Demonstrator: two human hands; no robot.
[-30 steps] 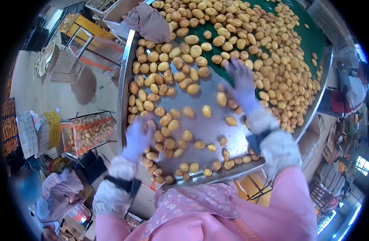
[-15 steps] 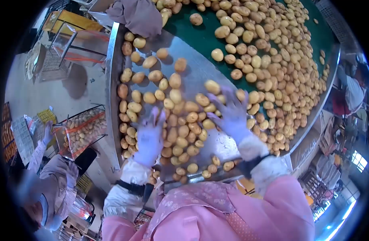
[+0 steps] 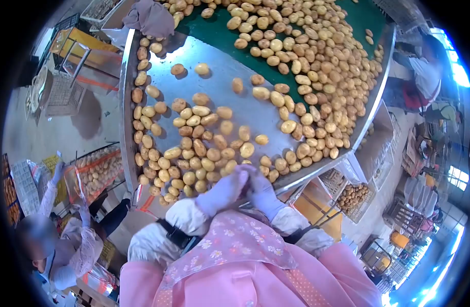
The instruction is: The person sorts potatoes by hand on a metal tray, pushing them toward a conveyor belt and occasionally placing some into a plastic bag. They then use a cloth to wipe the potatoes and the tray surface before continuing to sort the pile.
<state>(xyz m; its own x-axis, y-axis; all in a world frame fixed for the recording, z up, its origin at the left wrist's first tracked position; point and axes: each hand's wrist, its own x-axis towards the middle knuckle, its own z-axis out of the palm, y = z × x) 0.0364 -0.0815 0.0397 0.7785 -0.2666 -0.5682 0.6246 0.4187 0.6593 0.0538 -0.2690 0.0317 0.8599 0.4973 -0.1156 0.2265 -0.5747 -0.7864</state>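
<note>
My left hand (image 3: 220,193) and my right hand (image 3: 264,194), both in pale lilac gloves, meet at the near edge of a metal sorting table (image 3: 219,84). Their fingers are curled and pressed together, and whatever is between them is hidden. Just beyond and to the left of my hands lies a loose cluster of yellow-brown potatoes (image 3: 199,148). A curved row of potatoes (image 3: 281,164) runs along the edge to the right of my right hand.
A large heap of potatoes (image 3: 332,77) covers much of the green surface (image 3: 204,31) at the back right. A greyish cloth (image 3: 149,19) lies at the far left corner. A co-worker (image 3: 74,240) is at the left, near a potato-filled bag (image 3: 97,174). Another person (image 3: 424,74) stands at the right.
My hands have drawn back from among the potatoes to the near edge and come together, fingers curling. Potatoes have shifted on the metal. The view has also moved.
</note>
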